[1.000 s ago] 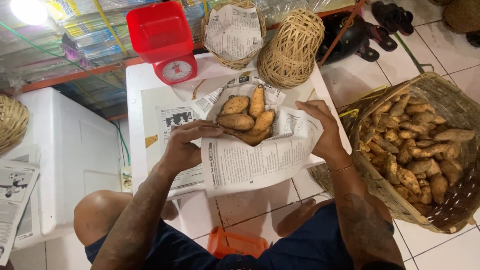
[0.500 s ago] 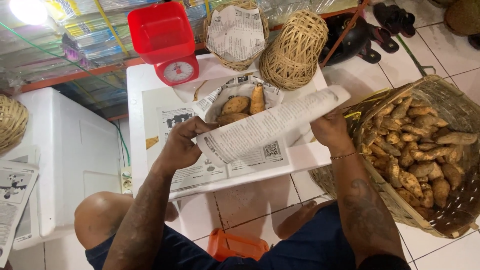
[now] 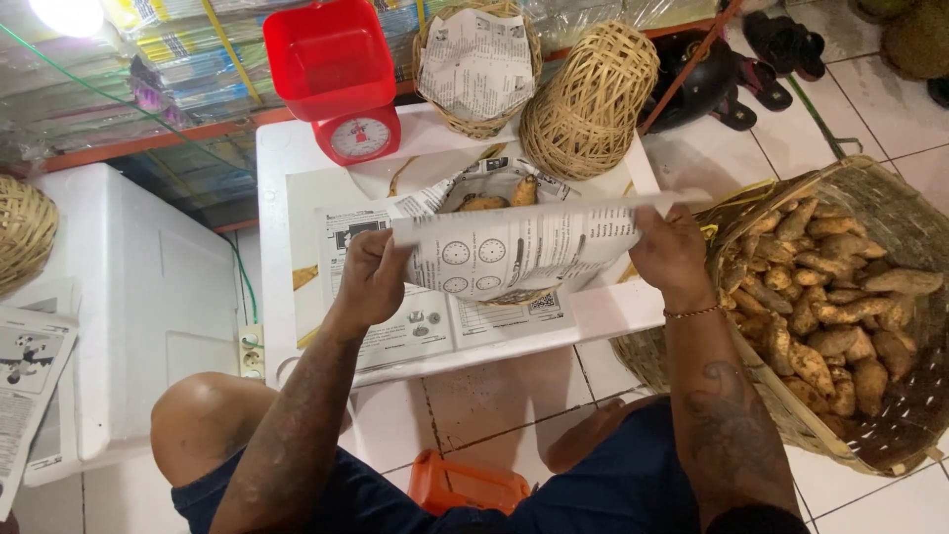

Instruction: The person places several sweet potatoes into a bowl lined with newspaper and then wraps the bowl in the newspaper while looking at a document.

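Folding: a printed newspaper sheet (image 3: 514,252) is lifted up over a small heap of sweet potatoes (image 3: 499,196) on the white table (image 3: 613,311).
Left hand: the left hand (image 3: 371,277) is closed on the sheet's left edge, fingers curled over the paper, pinching it.
Right hand: the right hand (image 3: 672,252) grips the sheet's right edge, fingers folded round the paper near its upper corner.
Sheet position: raised between the two hands, its top edge running nearly level, hiding most of the heap; only two tubers show above it.
Underlay: more newspaper (image 3: 415,331) lies flat on the table beneath and toward the person.
Handling, paper: judged thin, light and limp; it would tear if pulled hard, so the edges and corners are the sensible places to hold.
Handling, tubers: judged firm, knobbly and fairly heavy for the paper; they could roll, and a hard end might poke through.
Right side: a large woven basket (image 3: 890,213) on the tiled floor, just beside the table, is full of sweet potatoes.
Far edge: a red kitchen scale (image 3: 341,84), a paper-lined small basket (image 3: 427,59) and an overturned wicker basket (image 3: 588,99).
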